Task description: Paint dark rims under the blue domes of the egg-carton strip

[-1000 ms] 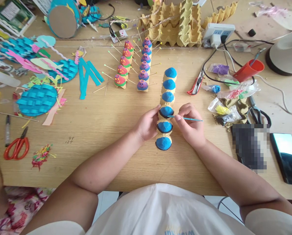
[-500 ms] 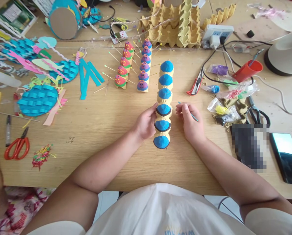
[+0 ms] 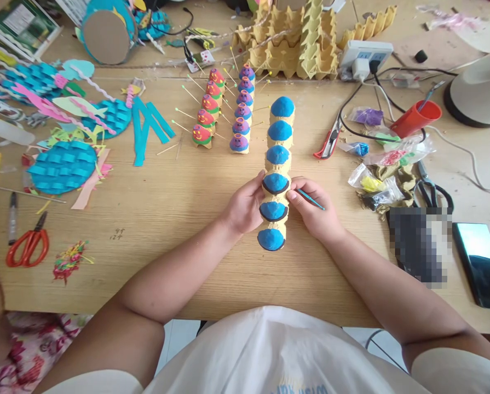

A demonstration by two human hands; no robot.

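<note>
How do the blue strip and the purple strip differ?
The left hand holds the blue strip; the purple strip stands untouched. The blue strip is faceless; the purple strip bears faces. Thin sticks jut from the purple strip, none from the blue strip. Both are rows of coloured bumps.

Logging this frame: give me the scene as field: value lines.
left hand: holds egg-carton strip's left side
right hand: holds blue stick at strip's right edge
strip: six blue domes, dark bands edging nearest three
left of strip: purple row, red row
right side: utility knife, red cup, phone
far left: scissors, woven blue disc
</note>
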